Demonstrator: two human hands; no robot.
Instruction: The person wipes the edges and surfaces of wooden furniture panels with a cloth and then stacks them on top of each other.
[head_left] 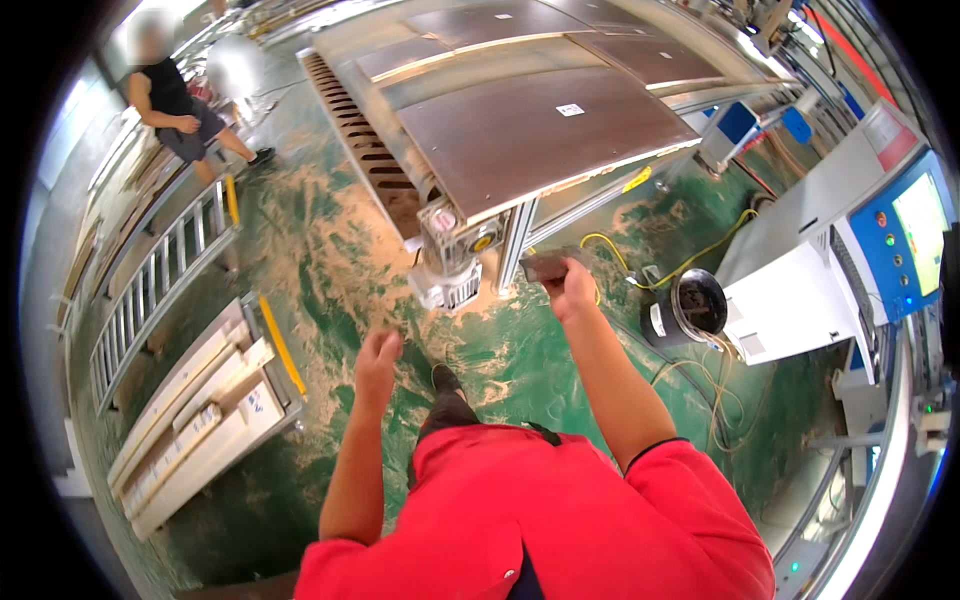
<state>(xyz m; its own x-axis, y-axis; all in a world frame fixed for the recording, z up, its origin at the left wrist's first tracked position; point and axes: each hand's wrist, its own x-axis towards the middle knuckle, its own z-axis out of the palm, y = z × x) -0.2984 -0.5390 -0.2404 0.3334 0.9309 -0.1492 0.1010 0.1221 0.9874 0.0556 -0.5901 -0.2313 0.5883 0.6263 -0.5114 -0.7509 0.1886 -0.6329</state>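
Note:
My right hand (572, 290) is closed on a small dark brown flat piece (542, 267), which looks like a panel offcut. It is held out in front of me, just right of a metal table leg (516, 245). My left hand (378, 360) hangs lower and to the left over the floor, its fingers curled in with nothing visible in them. Ahead of both hands lies a large brown panel (550, 130) on the machine table, with a small white label (570, 110) on top. Below its near corner sits a motor with a gearbox (450, 262).
Sawdust covers much of the green floor (520, 370). At right stand a control console (897, 235) and a dark bucket (690, 305), with yellow hose (690, 262) and cables nearby. Stacked boards (200, 420) and a roller conveyor (160, 285) are at left; a person (170, 100) is beyond.

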